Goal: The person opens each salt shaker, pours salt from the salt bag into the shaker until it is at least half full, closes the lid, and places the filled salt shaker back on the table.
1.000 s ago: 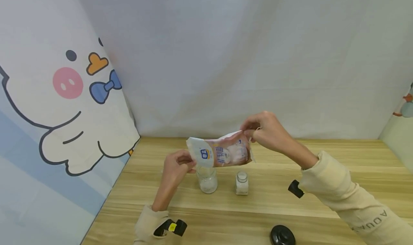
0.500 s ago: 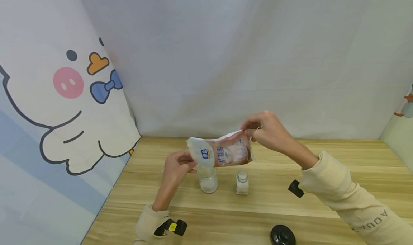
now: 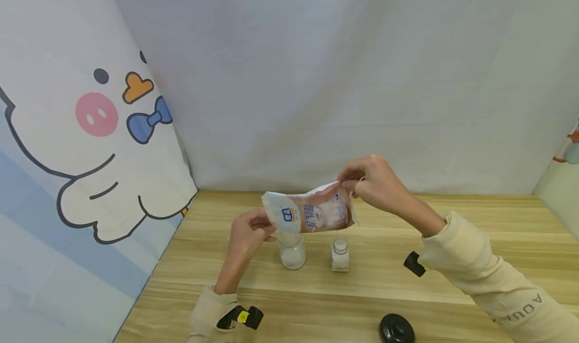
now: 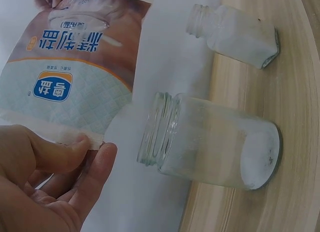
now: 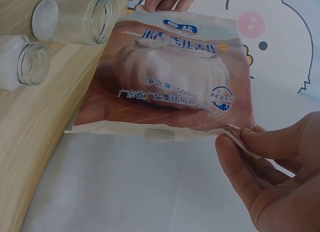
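Note:
A brown and pale-blue salt bag point(image 3: 312, 212) is stretched tilted between both hands over the table. My left hand point(image 3: 247, 235) pinches its white-edged end by a corner; thumb and fingertips show in the left wrist view. My right hand point(image 3: 373, 185) pinches the opposite end's upper corner, higher than the left. Below the bag's left end stands a larger glass jar point(image 4: 215, 142) with some white salt at its bottom; in the head view the bag overlaps its mouth. To its right is a smaller square glass jar point(image 3: 340, 256), lidless and largely filled with white salt.
A round black lid point(image 3: 396, 329) lies near the front of the wooden table point(image 3: 289, 310). A grey-white cloth point(image 3: 362, 82) hangs behind the table, and a cartoon-printed sheet point(image 3: 45, 122) stands at the left.

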### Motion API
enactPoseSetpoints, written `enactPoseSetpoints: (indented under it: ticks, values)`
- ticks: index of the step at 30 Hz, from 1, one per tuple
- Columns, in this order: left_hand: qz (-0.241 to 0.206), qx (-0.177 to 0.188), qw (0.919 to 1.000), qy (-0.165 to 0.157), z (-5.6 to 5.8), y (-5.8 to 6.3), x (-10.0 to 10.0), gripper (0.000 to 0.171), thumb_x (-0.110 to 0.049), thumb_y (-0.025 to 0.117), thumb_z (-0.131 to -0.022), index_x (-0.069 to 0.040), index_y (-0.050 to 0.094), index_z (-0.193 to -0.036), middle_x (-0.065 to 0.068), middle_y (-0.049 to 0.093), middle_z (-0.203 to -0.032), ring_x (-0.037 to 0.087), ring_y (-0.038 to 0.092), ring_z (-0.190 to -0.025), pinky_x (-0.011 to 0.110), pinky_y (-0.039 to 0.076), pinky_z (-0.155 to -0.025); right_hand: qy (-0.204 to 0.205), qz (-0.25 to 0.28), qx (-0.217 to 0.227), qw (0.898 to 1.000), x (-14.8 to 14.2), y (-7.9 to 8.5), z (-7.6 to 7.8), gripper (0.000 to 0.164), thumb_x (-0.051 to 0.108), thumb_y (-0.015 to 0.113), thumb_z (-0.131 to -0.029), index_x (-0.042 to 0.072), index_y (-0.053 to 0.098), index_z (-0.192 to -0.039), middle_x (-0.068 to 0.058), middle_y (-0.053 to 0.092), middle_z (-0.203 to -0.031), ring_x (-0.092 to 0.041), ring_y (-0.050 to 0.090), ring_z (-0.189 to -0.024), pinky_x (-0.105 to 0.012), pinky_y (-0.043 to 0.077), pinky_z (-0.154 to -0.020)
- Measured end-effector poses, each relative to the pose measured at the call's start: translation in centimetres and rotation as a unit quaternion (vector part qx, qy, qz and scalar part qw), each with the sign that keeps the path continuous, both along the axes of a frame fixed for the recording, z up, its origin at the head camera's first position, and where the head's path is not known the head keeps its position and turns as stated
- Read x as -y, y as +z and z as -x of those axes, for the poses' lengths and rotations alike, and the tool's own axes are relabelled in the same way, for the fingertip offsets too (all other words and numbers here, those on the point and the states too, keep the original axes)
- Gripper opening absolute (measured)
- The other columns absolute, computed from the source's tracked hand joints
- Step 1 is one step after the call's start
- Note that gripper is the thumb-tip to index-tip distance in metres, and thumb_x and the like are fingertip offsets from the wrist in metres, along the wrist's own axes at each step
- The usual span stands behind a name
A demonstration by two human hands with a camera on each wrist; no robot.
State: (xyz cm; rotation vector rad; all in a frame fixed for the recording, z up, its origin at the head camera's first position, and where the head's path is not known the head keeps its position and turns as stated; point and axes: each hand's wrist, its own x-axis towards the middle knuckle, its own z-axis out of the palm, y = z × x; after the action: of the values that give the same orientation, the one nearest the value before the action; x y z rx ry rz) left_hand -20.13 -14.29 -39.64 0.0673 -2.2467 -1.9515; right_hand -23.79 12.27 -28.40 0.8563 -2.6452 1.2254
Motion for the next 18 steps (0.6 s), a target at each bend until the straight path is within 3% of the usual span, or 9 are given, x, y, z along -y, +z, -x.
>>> enactPoseSetpoints:
  ticks: [7, 18]
  values:
    - [0.0, -0.002, 1.0, 0.0, 0.07, -0.15, 0.0, 0.014, 0.017, 0.064, -0.074, 0.01, 0.065, -0.086, 0.019, 0.067, -0.079, 0.025, 0.066, -0.07, 0.036, 0.06, -0.059, 0.002, 0.002, -0.002, 1.0, 0.02, -0.11, 0.04, 0.019, -0.011, 0.056, -0.083, 0.0, 0.071, -0.084, -0.008, 0.068, -0.074, -0.027, 0.062, -0.063, -0.029, 0.055, -0.053]
    - [-0.003, 0.005, 1.0, 0.002, 0.0, -0.11, -0.13, 0.015, 0.016, 0.066, -0.074, 0.01, 0.066, -0.087, 0.018, 0.067, -0.079, 0.024, 0.066, -0.071, 0.035, 0.06, -0.06, 0.0, 0.002, -0.011, 1.0, -0.02, -0.07, 0.04, 0.018, -0.01, 0.057, -0.083, 0.001, 0.071, -0.084, -0.007, 0.068, -0.074, -0.015, 0.059, -0.06, -0.03, 0.054, -0.053]
